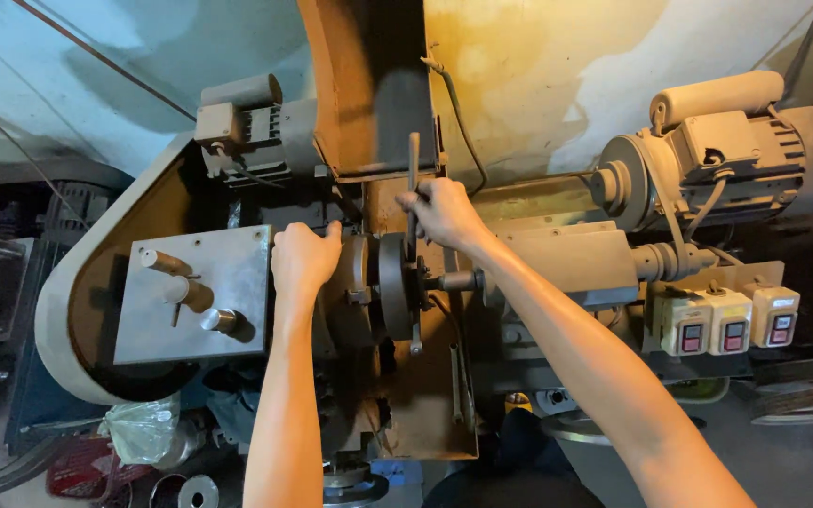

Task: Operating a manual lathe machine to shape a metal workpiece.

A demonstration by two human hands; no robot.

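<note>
A: Steel bar (pixel 413 179), thin and upright, centre of frame. Right hand (pixel 442 212) has its fingers closed around the lower part of it, just above the dark round wheel (pixel 394 285).

B: Left hand?

A: Left hand (pixel 305 261) sits just left of the wheel, fingers curled shut over the top of a grey metal part (pixel 358 268) beside the wheel. Whether it grips or only presses, can't tell; the palm hides the contact.

B: Gap between the hands?

A: Near each other, not touching. Wheel edge sits between them.

B: Surroundings?

A: Flat grey plate (pixel 192 293) with three round pegs, left of centre, mounted on a curved belt guard (pixel 54 310). Small motor (pixel 242 127) upper left. Larger motor (pixel 708 150) upper right, shaft pointing toward the wheel. Three switch boxes (pixel 728 322) with red and black buttons in a row, right side. Clear plastic bag (pixel 143 428) lower left, under the guard.

B: Machine condition?

A: Brown grime and rust-coloured staining over the centre column and the panel below the wheel.
</note>
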